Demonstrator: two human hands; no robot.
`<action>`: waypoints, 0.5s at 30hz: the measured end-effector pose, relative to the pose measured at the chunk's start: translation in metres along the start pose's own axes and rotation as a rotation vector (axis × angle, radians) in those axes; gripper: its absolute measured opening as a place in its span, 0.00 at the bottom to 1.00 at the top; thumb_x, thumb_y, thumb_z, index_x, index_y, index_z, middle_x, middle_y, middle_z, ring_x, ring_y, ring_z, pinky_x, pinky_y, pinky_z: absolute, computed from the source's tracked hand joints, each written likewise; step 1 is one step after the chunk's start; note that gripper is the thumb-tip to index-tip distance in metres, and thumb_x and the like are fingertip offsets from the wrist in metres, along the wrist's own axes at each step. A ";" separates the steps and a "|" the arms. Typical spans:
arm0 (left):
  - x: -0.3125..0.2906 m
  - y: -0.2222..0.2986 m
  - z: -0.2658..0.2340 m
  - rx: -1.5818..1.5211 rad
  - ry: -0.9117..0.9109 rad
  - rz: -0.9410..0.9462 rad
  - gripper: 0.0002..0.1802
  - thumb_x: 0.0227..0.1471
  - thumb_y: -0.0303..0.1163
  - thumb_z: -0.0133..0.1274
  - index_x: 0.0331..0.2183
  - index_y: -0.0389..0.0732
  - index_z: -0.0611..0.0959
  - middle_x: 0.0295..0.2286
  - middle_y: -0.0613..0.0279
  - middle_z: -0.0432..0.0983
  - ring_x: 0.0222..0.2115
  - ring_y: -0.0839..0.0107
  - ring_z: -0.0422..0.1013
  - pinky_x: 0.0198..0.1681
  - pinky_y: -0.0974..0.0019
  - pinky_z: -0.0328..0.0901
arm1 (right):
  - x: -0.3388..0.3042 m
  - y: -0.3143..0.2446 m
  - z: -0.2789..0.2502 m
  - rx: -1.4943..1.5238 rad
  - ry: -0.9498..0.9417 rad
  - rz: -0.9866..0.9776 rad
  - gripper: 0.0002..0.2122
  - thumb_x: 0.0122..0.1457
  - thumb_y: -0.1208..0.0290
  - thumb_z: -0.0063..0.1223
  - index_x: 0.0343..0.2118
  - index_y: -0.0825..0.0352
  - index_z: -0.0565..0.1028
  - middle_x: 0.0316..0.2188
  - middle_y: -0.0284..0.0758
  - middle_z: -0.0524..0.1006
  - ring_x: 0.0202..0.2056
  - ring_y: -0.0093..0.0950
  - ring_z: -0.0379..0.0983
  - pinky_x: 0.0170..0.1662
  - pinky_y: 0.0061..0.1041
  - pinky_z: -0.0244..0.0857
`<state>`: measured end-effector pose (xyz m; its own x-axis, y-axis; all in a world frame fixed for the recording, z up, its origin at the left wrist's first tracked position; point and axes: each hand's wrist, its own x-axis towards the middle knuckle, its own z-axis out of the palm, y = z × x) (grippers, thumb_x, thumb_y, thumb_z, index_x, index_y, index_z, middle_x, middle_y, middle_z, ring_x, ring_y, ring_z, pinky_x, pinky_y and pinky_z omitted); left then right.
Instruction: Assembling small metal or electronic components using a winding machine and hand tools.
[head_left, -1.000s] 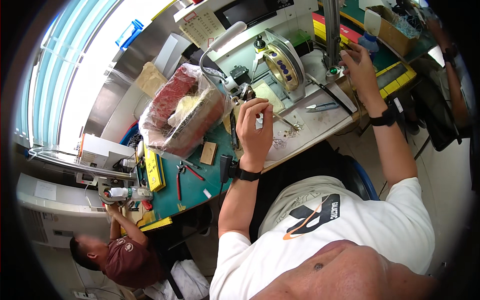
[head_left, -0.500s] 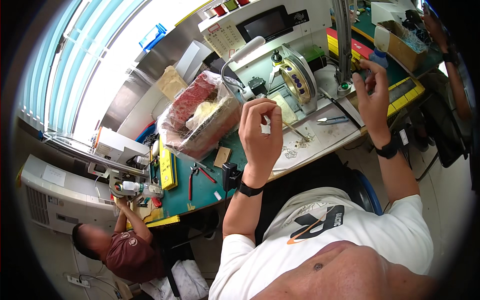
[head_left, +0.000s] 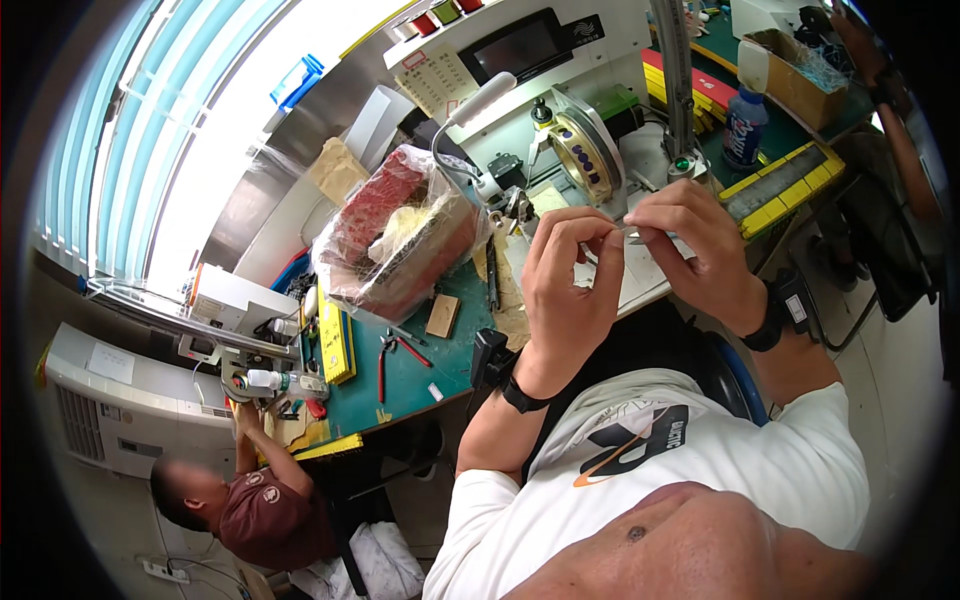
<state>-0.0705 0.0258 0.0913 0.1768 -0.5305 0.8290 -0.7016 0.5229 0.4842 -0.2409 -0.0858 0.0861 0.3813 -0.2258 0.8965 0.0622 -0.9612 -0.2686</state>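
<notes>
Over the front edge of the bench, my left hand (head_left: pixel 570 290) and my right hand (head_left: pixel 697 255) meet with their fingertips almost touching. Thumb and forefinger are pinched together on each hand. Whatever sits between the fingers is too small to make out. Just beyond them stands a white bench machine (head_left: pixel 628 45) with a dark screen. Its gold-coloured wheel (head_left: pixel 583 165) carries a row of dark round spots. My hands partly cover the pale work surface (head_left: pixel 640 275) below the machine.
Left of my hands, a plastic-lined box (head_left: pixel 400 240), a small wooden block (head_left: pixel 443 316) and red-handled pliers (head_left: pixel 382 372) lie on the green bench. A bottle (head_left: pixel 743 130) stands to the right behind a yellow-edged strip (head_left: pixel 785 190). A co-worker (head_left: pixel 270 515) sits at the far left.
My right hand has come left and down to my left hand, which has shifted right and slightly down. The bottle, formerly mostly behind my right hand, now shows.
</notes>
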 end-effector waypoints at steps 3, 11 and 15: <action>0.001 0.000 0.000 0.008 0.020 -0.016 0.08 0.60 0.18 0.68 0.40 0.36 0.85 0.39 0.57 0.84 0.32 0.69 0.75 0.35 0.66 0.71 | 0.004 -0.007 -0.003 0.051 0.013 0.052 0.12 0.63 0.81 0.70 0.48 0.67 0.83 0.42 0.41 0.85 0.42 0.42 0.83 0.46 0.38 0.75; 0.005 0.007 0.000 -0.018 0.016 -0.036 0.07 0.60 0.18 0.68 0.38 0.36 0.85 0.39 0.58 0.85 0.33 0.72 0.75 0.36 0.68 0.69 | 0.007 -0.005 -0.003 0.031 -0.008 0.057 0.08 0.62 0.79 0.72 0.42 0.66 0.85 0.39 0.36 0.87 0.42 0.38 0.84 0.47 0.37 0.74; 0.009 0.007 -0.002 0.007 -0.019 -0.021 0.07 0.61 0.19 0.68 0.40 0.36 0.85 0.39 0.57 0.84 0.31 0.68 0.77 0.35 0.65 0.72 | 0.009 -0.002 -0.004 0.036 -0.009 0.034 0.08 0.61 0.78 0.73 0.42 0.65 0.85 0.40 0.34 0.87 0.41 0.37 0.84 0.46 0.36 0.74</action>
<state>-0.0728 0.0261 0.1029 0.1788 -0.5538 0.8132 -0.7025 0.5068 0.4996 -0.2410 -0.0865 0.0964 0.3922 -0.2566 0.8834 0.0823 -0.9467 -0.3115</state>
